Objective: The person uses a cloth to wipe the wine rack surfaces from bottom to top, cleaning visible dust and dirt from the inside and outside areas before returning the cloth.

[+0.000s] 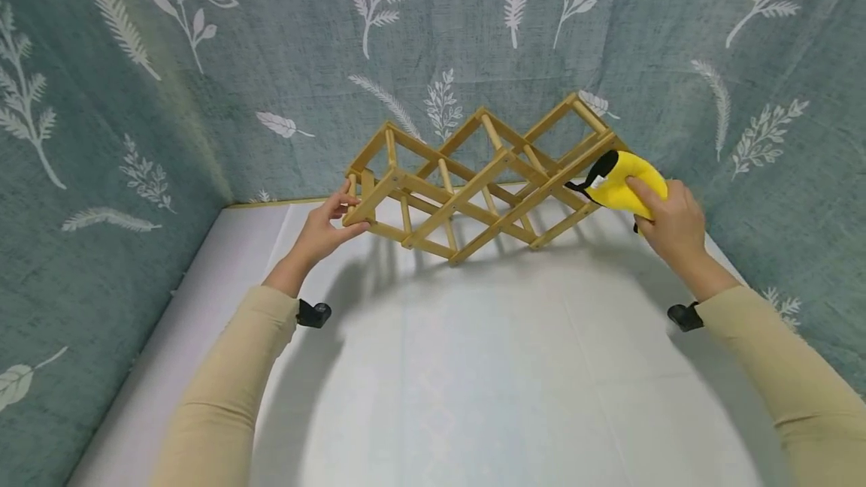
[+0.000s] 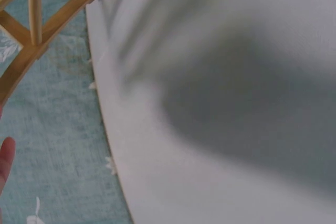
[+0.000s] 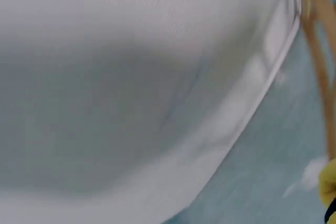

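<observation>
Wooden lattice rack [image 1: 456,201], spread open over the far part of the white worktop [image 1: 473,367], right end higher; cannot tell whether its lower corners touch down. Left hand [image 1: 325,225]: thumb and fingers grasp the rack's left end. Right hand [image 1: 674,228]: fingers clenched on a yellow, black-trimmed cloth [image 1: 622,180] at the rack's right end.

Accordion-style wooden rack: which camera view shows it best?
The head view: the accordion-style wooden rack appears there nearly whole, its crossed slats and round rods clear. The left wrist view catches only cut-off slats and rods at the upper left; the right wrist view, just blurred bars along the right edge.
</observation>
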Demonstrator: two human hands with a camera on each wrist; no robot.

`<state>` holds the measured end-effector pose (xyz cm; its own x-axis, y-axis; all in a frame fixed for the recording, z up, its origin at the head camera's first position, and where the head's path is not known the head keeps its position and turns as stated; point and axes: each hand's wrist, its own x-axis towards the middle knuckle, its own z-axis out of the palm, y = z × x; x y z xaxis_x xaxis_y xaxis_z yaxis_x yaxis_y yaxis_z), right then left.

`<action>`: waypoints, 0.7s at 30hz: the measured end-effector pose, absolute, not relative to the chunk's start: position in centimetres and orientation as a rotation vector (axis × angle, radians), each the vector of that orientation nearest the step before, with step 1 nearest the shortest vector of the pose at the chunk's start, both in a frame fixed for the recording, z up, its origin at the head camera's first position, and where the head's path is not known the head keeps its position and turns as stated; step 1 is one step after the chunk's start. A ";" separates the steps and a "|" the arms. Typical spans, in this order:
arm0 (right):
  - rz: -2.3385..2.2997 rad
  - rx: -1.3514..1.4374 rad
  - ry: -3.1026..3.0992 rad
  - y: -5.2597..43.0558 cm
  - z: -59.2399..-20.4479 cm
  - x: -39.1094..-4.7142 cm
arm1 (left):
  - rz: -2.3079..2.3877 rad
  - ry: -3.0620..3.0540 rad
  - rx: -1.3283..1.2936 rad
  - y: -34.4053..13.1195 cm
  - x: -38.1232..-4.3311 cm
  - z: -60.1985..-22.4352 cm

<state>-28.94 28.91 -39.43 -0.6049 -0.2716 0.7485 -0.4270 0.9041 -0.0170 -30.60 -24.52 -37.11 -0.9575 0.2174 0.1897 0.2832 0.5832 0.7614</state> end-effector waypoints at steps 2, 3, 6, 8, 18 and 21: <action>0.278 0.675 -2.165 27.0 -40.0 -29.1 | -1.347 -2.715 -0.424 -24.8 -30.4 -37.3; 0.278 0.788 -2.117 26.0 -40.4 -29.1 | -1.350 -2.712 -0.427 -24.8 -30.5 -37.3; 0.214 1.130 -2.080 23.0 -42.1 -29.3 | -1.354 -2.708 -0.437 -24.7 -30.5 -37.1; 0.144 1.269 -2.126 21.3 -43.1 -29.6 | -1.354 -2.712 -0.434 -24.6 -30.5 -37.1; 0.081 1.052 -2.154 22.2 -41.2 -30.0 | -1.344 -2.734 -0.464 -24.6 -30.5 -36.7; 0.131 0.897 -2.232 25.7 -39.7 -29.7 | -1.326 -2.750 -0.466 -24.6 -30.5 -36.6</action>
